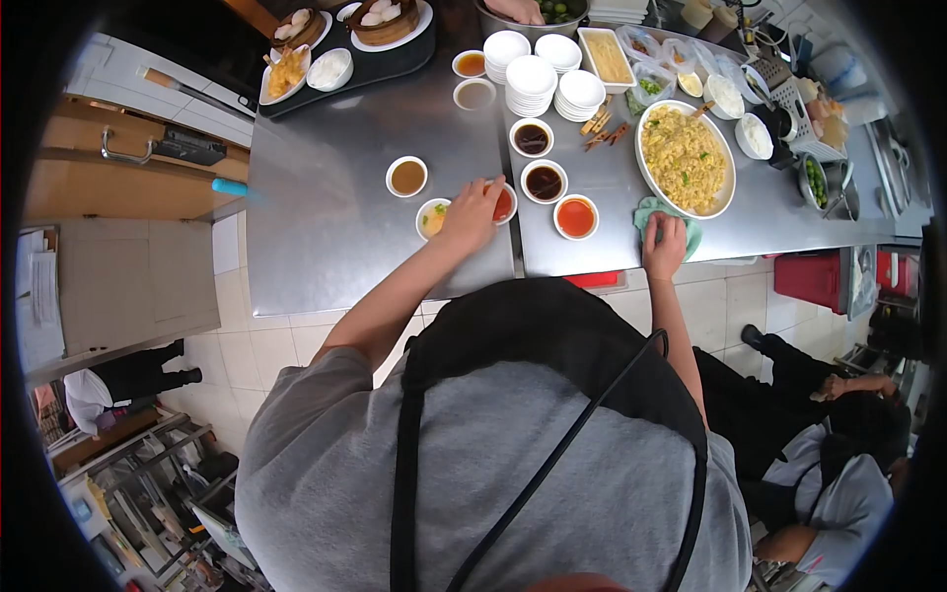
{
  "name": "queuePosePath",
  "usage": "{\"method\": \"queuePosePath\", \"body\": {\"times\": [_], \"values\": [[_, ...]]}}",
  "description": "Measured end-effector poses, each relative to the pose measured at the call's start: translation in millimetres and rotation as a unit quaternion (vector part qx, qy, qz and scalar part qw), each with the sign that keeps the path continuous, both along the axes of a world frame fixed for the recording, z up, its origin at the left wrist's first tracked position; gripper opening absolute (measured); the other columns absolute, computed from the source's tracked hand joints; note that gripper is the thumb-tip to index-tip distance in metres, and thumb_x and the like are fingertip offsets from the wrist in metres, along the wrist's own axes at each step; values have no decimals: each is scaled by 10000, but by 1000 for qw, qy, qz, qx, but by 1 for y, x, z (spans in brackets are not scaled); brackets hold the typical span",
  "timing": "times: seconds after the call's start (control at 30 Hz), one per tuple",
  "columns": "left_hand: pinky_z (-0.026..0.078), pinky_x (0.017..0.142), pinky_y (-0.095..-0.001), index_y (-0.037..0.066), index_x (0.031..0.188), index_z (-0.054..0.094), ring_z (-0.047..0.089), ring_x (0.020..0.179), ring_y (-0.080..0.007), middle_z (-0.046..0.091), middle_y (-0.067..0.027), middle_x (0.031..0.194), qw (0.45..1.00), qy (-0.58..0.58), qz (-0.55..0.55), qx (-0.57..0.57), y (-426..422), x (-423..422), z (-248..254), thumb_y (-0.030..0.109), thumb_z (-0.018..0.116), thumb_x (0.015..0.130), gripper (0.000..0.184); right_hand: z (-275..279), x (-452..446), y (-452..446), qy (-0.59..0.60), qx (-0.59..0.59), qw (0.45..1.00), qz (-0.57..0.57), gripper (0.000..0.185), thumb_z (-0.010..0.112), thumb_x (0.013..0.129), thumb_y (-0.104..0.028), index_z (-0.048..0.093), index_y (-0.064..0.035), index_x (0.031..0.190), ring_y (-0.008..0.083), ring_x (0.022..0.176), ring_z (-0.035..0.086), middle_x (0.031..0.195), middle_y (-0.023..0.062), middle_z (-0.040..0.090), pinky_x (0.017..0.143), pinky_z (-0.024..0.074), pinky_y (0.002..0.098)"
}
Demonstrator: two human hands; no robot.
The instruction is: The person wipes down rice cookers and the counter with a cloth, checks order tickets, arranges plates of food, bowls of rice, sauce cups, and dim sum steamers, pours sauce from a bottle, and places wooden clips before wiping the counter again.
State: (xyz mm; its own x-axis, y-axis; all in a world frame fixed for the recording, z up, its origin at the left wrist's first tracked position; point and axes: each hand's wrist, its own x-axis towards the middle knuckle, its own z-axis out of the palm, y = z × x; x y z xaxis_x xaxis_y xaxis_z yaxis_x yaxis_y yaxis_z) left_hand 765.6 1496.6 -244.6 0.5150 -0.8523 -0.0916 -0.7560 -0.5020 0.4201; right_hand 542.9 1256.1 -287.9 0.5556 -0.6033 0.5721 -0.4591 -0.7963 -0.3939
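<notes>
Left grip [472, 219] over the small round white bowl of red sauce [504, 205], fingertips at its rim; right grip [666, 243] on the crumpled pale-green cloth [691, 235]; whether either has closed, can't tell; bowl just right of the left, nearer hand; no long axis, sauce part-hidden, on the grey steel desk [326, 197].

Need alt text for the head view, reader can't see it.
A person's left hand is at a small dish of red sauce on a steel table; the right hand is on a green cloth at the near edge of a white plate of yellow food. Stacked white dishes stand farther back.
</notes>
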Motion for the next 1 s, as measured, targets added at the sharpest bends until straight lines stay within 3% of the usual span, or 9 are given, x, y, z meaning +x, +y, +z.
{"method": "queuePosePath", "body": {"times": [0.13,0.47,0.57,0.67,0.7,0.77,0.83,0.93,1.0], "values": [[444,806,-391,68,1187,388,460,1012,-314,452,-136,1091,999,-35,33,-21,-15,19,-1,65,677,608,647,-1,-1,-1,-9,-1,1000,6,60,563,766,-125,540,-70,778,266,681,502,718,81,505,596,395,361],[426,844,-389,78,1225,362,431,1067,-324,405,-144,1186,996,-57,62,11,-57,76,-6,91,721,585,735,2,-1,1,-13,0,1000,1,57,565,766,-134,537,-84,767,265,686,497,717,78,491,602,392,365],[420,853,-383,75,1224,367,428,1074,-318,404,-147,1194,993,-95,73,-4,-59,86,-7,145,718,608,712,-1,-1,1,-17,-9,1000,0,56,566,764,-131,540,-82,769,264,687,500,720,78,497,599,393,364],[380,891,-365,55,1223,378,413,1099,-301,408,-158,1207,980,-96,138,-103,-45,92,8,324,653,697,651,0,-1,-1,-14,-8,1000,7,56,567,762,-126,541,-77,772,261,689,504,724,78,505,596,394,362],[380,891,-365,55,1223,378,413,1099,-301,408,-158,1207,980,-96,142,-102,-32,98,8,324,653,697,651,0,-1,0,-14,-7,1000,10,56,567,762,-126,541,-77,772,261,689,504,724,78,505,596,394,362],[346,923,-329,40,1241,362,380,1154,-273,391,-154,1247,952,-56,227,-200,-3,114,4,364,622,735,655,-1,-1,-1,-17,-1,1000,6,56,567,761,-120,543,-72,777,260,689,505,728,79,511,593,395,359],[316,944,-336,6,1228,381,407,1135,-296,417,-179,1231,901,60,294,-312,33,123,-10,384,558,785,608,-2,-1,-2,-19,-3,1000,11,56,567,761,-120,544,-72,779,260,687,504,726,80,509,593,395,359],[256,980,-314,5,1259,331,337,1197,-253,365,-155,1285,825,248,350,-367,78,105,-21,400,444,853,578,-3,-2,-2,-17,-5,1000,12,56,567,761,-118,544,-71,780,259,682,501,722,81,505,592,393,360],[234,991,-313,9,1274,298,309,1212,-250,338,-152,1301,818,259,353,-373,93,83,-35,379,417,866,564,-3,-2,-3,-14,-6,1000,12,56,567,761,-118,544,-71,781,260,680,499,719,81,503,591,392,361]]}}
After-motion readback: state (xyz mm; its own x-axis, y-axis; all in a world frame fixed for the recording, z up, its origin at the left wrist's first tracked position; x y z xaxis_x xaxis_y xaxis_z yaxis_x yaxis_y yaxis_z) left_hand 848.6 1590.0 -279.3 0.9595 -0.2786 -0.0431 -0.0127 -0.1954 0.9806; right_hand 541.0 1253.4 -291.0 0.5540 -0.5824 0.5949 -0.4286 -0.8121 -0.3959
